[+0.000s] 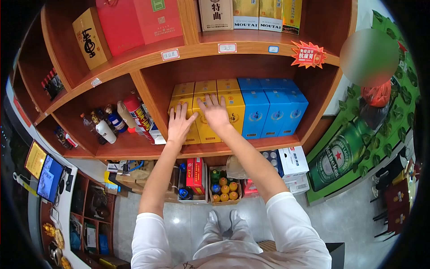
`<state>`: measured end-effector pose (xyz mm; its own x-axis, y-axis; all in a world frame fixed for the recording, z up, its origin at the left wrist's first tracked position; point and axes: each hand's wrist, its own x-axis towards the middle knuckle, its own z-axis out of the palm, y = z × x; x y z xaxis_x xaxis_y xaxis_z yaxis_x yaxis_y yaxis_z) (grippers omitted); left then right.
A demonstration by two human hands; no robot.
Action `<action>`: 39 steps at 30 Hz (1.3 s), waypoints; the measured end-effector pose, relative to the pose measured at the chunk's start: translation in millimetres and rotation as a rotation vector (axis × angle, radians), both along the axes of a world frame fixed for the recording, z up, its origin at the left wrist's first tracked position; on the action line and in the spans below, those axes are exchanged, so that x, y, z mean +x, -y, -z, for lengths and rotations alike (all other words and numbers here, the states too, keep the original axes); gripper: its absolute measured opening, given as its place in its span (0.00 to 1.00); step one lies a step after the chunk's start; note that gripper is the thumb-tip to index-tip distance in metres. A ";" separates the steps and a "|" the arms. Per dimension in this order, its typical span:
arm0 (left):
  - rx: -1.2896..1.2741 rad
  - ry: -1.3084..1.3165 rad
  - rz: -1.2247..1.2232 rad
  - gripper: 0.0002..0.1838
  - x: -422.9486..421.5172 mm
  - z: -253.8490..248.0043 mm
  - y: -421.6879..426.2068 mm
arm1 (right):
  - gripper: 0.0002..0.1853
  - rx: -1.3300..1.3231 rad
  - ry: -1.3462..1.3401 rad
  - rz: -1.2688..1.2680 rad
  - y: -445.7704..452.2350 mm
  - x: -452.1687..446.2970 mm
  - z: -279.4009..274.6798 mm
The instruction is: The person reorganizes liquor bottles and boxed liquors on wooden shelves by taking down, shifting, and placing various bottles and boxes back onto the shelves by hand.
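Observation:
Both my arms reach forward into a wooden shelf compartment. My left hand (180, 125) rests with spread fingers against the front of the leftmost yellow boxes (192, 136). Beside it, my right hand (215, 114) lies over the fronts of the middle and right yellow boxes (234, 107), its fingers apart. Neither hand is wrapped around a box. The yellow boxes stand upright in a row, partly hidden by my hands. Directly to their right stand several blue boxes (256, 114), also upright and touching one another.
Above runs a shelf board with price tags (227, 48); a red gift bag (139, 27) stands there. Bottles (105, 130) fill the compartment at left. Below are a crate of bottles (225, 188) and a white carton (293, 160). A green Heineken panel (336, 157) stands at right.

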<state>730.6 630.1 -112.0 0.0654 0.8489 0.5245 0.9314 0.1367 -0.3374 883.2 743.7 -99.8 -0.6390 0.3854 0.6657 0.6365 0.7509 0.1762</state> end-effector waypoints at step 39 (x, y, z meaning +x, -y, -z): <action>0.017 0.259 0.006 0.50 6.2 -3.0 6.0 | 0.42 -0.164 0.240 -0.110 15.2 27.8 -34.6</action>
